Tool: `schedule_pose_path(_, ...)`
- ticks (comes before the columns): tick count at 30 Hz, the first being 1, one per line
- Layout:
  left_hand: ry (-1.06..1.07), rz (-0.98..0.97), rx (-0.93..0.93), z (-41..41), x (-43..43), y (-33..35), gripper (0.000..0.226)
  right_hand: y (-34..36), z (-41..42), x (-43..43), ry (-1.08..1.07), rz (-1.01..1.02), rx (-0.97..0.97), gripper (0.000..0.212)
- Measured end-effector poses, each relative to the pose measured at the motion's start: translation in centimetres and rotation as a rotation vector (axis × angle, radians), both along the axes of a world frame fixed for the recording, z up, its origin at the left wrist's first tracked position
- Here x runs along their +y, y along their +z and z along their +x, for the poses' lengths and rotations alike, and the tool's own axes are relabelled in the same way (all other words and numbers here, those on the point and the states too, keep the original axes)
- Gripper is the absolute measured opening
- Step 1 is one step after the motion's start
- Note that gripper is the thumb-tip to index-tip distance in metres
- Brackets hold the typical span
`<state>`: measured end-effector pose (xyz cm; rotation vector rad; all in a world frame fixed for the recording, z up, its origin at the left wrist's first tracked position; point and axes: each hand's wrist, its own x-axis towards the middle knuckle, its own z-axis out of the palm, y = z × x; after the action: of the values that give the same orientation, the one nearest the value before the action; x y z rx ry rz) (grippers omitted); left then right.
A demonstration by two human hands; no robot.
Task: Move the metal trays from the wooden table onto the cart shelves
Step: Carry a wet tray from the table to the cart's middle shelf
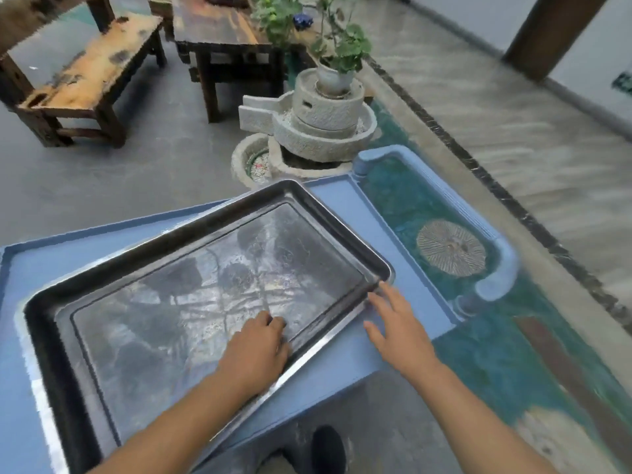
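Tray: the wide rectangular scuffed metal tray [191,302] lies on the top of the pale-blue plastic cart [345,213] — one delivered.
Left hand [254,347]: bent fingers inside the tray's near rim; grip unclear.
Right hand [396,323]: fingers spread, touching the tray's corner.
Remaining: dark wooden table [219,25] stands well apart — further trays not discernible.

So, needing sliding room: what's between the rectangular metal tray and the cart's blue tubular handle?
Head view: bare blue cart shelf, with the right hand by the metal tray corner.
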<state>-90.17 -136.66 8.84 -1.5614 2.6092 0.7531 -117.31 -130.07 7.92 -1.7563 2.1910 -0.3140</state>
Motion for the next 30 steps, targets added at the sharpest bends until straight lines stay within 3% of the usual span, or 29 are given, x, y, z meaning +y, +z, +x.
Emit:
schedule_pose_path(8, -0.758, -0.093, 0.154, -14.2, 4.3, 2.2, 0.037, 0.7, -1.0, 20.0, -0.699, 0.025, -0.079, 0.055)
schedule_pose_path(13, -1.203, -0.113, 0.045, -21.1, 15.1, 3.2, 0.043, 2.0, 1.5, 35.0, -1.095, 0.045, -0.157, 0.051)
schedule_pose_path(22, -1.612, 0.003, -0.004, -23.0, 38.5, 4.6, 0.044, 2.5, 12.3, 58.5, -1.642, -0.1, -0.152, 0.054)
schedule_pose_path(30, -1.99, -0.009, 0.077, -19.4, 63.0, 6.1, 0.042, 2.3, 27.6, 77.0, -2.062, -0.173, -0.152, 0.053)
